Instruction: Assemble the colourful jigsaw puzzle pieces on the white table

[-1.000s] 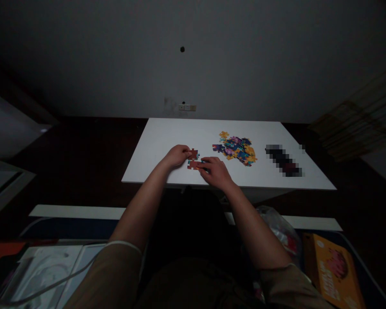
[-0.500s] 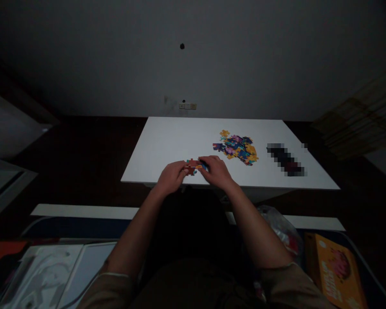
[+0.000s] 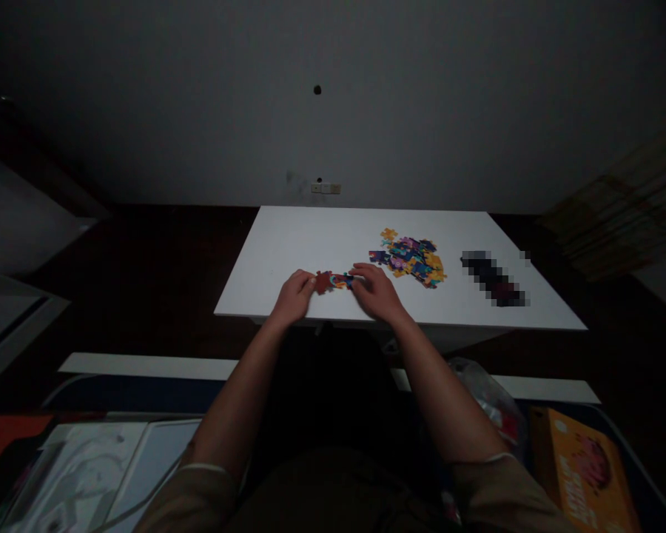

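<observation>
Near the front edge of the white table [image 3: 294,229], a short row of joined-looking puzzle pieces [image 3: 333,281] lies between my hands, red-brown on the left and multicoloured with dark blue on the right. My left hand [image 3: 294,297] pinches the red-brown end between thumb and fingers. At the dark blue end, my right hand [image 3: 378,295] curls its thumb and fingers around the edge, hiding part of it. Just beyond my right hand sits a heap of loose puzzle pieces [image 3: 414,260] in yellow, purple, blue and teal.
A pixelated dark object [image 3: 493,280] lies on the table's right side. Beside me are an orange box [image 3: 591,470] and a clear plastic bag [image 3: 491,400] on the right, with a white picture-covered item [image 3: 86,466] on the left. The wall has a socket strip [image 3: 325,189].
The pieces between my hands, earlier seen as an upper and a lower part, now show as one row. My hands are slightly farther apart. The heap is unchanged.
</observation>
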The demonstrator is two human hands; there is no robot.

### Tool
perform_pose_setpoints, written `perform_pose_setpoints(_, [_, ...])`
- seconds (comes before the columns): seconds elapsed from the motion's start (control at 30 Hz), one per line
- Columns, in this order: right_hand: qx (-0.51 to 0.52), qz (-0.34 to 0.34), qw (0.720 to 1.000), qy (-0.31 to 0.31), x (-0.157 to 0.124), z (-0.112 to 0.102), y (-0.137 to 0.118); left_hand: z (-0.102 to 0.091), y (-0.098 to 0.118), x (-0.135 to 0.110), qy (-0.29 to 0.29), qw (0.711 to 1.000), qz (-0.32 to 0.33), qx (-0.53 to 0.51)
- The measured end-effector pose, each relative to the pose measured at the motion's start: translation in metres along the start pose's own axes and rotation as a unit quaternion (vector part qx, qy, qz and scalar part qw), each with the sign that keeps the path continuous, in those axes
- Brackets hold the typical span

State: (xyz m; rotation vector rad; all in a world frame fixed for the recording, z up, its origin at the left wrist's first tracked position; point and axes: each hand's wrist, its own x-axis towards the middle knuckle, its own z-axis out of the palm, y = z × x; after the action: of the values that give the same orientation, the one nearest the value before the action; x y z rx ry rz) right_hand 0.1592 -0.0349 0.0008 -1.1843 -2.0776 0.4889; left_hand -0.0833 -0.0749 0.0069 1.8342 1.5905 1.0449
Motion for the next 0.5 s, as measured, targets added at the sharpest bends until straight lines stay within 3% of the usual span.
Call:
perform_pose_setpoints(0.3, [0.074,0.065,0.995,0.027,-0.003,-0.005,0.003,-0.003,0.008,-0.011,-0.035,0.999,0.002,-0.026])
perform_pose_setpoints(0.5, [0.129,0.107,0.984,0.061,-0.005,-0.006,0.012,-0.003,0.004,-0.013,0.001,0.998,-0.041,-0.054])
